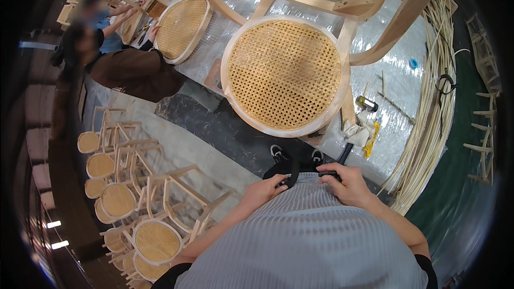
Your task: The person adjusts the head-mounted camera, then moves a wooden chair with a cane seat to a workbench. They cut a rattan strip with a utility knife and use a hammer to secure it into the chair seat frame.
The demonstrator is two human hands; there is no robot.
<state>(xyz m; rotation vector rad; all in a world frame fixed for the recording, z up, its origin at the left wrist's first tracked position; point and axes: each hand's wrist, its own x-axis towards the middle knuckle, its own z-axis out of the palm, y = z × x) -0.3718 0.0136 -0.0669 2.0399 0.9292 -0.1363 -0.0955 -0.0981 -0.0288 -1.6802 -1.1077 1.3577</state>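
Observation:
At my waist, in front of my grey ribbed garment, my left hand (262, 192) is closed on a curved black strap (294, 174). My right hand (347, 184) pinches a short black piece (329, 174), which looks like the strap's other end; whether the two join is hidden. Ahead of me, a wooden chair lies tipped on the workbench, its round woven cane seat (284, 74) facing me. A dark tool handle (345, 153) sticks out just beyond my right hand, beside a crumpled white cloth (358, 132).
The plastic-covered bench (393, 93) carries a small bottle (367, 103), a yellow item (371, 140) and a blue ring (413, 63). Long cane strips (433, 107) line its right side. Two people work at left by another cane seat (183, 27). Several chairs (158, 241) stand at lower left.

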